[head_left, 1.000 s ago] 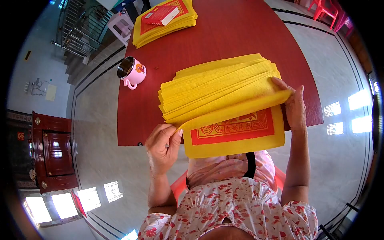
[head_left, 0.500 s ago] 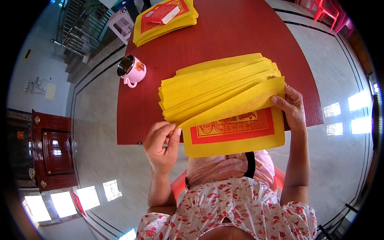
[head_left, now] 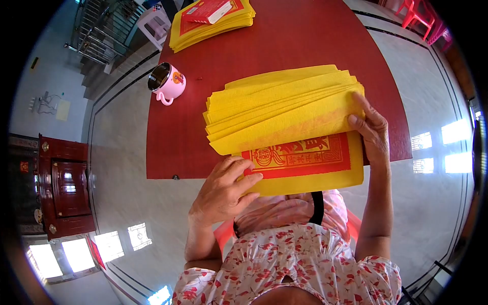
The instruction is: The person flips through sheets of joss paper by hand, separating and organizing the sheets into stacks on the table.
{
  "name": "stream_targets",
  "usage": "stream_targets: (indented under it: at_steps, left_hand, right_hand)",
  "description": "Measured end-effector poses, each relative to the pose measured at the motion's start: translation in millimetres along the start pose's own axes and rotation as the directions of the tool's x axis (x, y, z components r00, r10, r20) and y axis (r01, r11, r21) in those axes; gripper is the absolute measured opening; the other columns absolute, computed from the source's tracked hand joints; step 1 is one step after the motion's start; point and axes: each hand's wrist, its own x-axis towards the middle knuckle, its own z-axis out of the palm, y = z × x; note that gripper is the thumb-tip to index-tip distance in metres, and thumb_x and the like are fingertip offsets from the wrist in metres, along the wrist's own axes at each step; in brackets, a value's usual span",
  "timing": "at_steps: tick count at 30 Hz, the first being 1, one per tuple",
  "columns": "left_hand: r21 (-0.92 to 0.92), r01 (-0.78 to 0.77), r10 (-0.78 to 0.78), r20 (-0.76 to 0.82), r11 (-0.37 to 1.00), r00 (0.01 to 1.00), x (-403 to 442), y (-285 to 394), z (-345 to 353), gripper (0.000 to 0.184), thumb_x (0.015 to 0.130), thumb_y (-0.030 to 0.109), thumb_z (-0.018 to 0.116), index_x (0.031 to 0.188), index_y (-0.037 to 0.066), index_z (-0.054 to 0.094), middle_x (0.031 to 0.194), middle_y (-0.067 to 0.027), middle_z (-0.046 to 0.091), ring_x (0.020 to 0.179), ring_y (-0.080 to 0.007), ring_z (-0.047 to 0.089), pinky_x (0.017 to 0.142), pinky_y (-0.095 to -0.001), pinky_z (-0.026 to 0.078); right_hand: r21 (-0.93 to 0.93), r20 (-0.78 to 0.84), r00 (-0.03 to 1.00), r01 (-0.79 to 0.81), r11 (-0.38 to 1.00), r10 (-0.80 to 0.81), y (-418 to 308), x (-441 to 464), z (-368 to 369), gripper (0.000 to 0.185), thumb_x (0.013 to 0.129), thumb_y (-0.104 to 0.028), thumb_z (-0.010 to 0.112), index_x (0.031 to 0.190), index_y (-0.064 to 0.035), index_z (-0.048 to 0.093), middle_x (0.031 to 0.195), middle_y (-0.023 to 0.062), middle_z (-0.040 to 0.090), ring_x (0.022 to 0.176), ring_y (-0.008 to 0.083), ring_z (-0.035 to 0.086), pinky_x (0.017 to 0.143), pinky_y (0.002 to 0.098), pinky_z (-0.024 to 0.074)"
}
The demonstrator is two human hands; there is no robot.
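Observation:
A fanned stack of yellow paper sheets (head_left: 284, 101) lies at the near side of the table, its upper sheets folded away from me. Below the fold shows a sheet with a red printed panel (head_left: 325, 165) bearing gold characters; its near edge overhangs the table. My right hand (head_left: 373, 132) grips the right edge of the folded-back sheets, thumb on top and fingers partly behind. At the lower left corner of the printed sheet is my left hand (head_left: 223, 189), open, its fingers stretched over the red panel's left end.
A pink cup (head_left: 170, 84) with a handle stands at the table's left. Farther back, another pile of yellow sheets (head_left: 213, 29) carries a red-and-white box (head_left: 207, 11). The dark red table (head_left: 305, 35) has its near edge before my lap.
My left hand has let go of the upper sheet's left corner and moved down and right onto the printed sheet. That upper sheet now lies back against the stack.

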Motion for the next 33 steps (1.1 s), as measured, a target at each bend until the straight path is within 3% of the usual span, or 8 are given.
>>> stream_targets:
  at_steps: [5, 33]
  left_hand:
    - [0.003, 0.044, -0.044, 0.074, 0.999, 0.996, -0.4, 0.2, -0.4, 0.044, 0.063, 0.013, 0.075, 0.104, 0.003, 0.063, 0.110, -0.0118, 0.052, 0.104, -0.0296, 0.049, 0.090, -0.0397, 0.042]
    - [0.014, 0.051, -0.052, 0.078, 0.999, 0.996, 0.9, -2.5, 2.2, 0.045, 0.063, 0.013, 0.075, 0.105, 0.004, 0.063, 0.110, -0.0110, 0.051, 0.105, -0.0289, 0.047, 0.093, -0.0396, 0.041]
  right_hand:
    - [-0.044, 0.038, 0.998, -0.050, 0.998, 0.052, -3.1, -1.1, 0.1, 0.032, 0.081, -0.010, 0.067, 0.112, -0.0083, 0.064, 0.105, 0.0071, 0.066, 0.091, 0.0124, 0.062, 0.080, 0.0254, 0.0512]
    - [-0.031, 0.048, 0.997, -0.058, 0.998, 0.059, -2.2, -1.1, -0.3, 0.030, 0.081, -0.013, 0.067, 0.110, -0.0093, 0.065, 0.103, 0.0086, 0.066, 0.088, 0.0135, 0.064, 0.076, 0.0266, 0.0535]
